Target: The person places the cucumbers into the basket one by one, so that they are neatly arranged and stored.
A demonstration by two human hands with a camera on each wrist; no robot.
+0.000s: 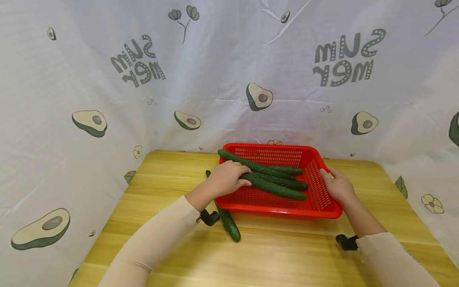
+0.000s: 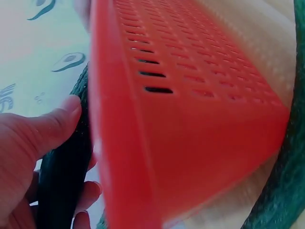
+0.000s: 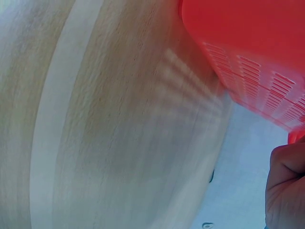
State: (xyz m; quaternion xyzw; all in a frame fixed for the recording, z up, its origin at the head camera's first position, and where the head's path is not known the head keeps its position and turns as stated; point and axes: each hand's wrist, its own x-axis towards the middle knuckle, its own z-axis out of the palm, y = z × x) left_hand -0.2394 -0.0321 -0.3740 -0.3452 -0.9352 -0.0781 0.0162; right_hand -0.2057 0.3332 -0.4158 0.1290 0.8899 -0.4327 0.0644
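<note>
A red plastic basket (image 1: pixel 276 211) with slotted walls holds several long dark green cucumbers, one of which pokes over its back left corner. My left hand (image 1: pixel 226 177) reaches over the basket's left end and holds a cucumber (image 1: pixel 277 189), the front one of the pile. In the left wrist view, the thumb and fingers curl round that cucumber (image 2: pixel 66 171) right beside the basket rim (image 2: pixel 112 119). My right hand (image 1: pixel 338 186) grips the basket's right end, thumb on the rim; most of its fingers are hidden below the rim.
Another cucumber (image 1: pixel 229 223) lies on the wooden table (image 1: pixel 279 255), partly under the basket's left front corner. A white curtain (image 1: pixel 222 71) printed with avocados surrounds the table at the back and sides. Dark wrist cameras (image 1: pixel 209 218) are worn at both wrists.
</note>
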